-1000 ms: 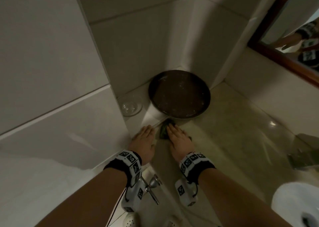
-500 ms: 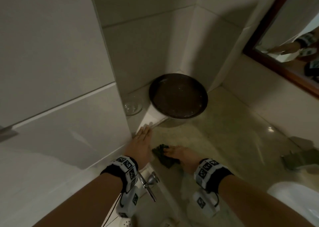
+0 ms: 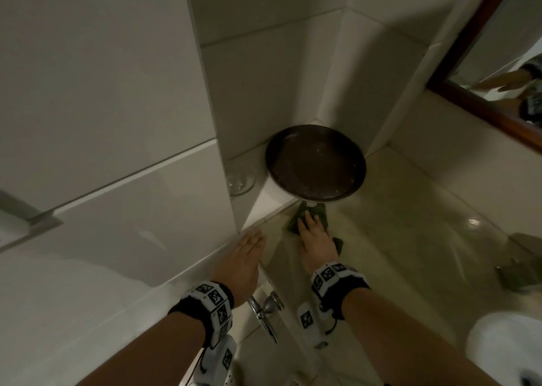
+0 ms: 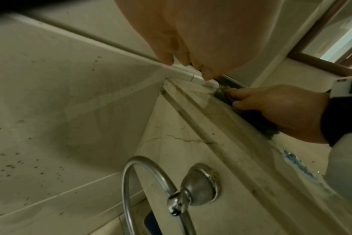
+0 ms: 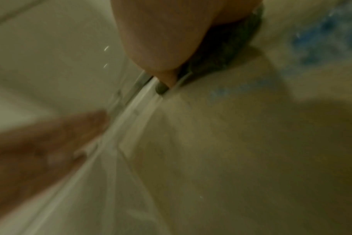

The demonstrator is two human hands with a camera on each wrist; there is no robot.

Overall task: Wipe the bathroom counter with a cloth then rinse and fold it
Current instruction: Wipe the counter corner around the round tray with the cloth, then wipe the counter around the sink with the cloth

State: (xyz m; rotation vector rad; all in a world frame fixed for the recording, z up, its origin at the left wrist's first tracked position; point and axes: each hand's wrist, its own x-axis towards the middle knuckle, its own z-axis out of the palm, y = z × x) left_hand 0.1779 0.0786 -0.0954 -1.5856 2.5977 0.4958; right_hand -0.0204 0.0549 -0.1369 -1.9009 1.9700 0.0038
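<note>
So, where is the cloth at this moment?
In the head view the dark cloth lies on the counter under the right hand, just in front of the round dark tray.

dark green cloth, dark brown dish, beige counter

Large pale wall tiles are meeting in a dim corner. A wood-framed mirror is hanging at the right. A chrome towel ring is catching a soft glint below, and a white basin is showing at lower right.
</note>
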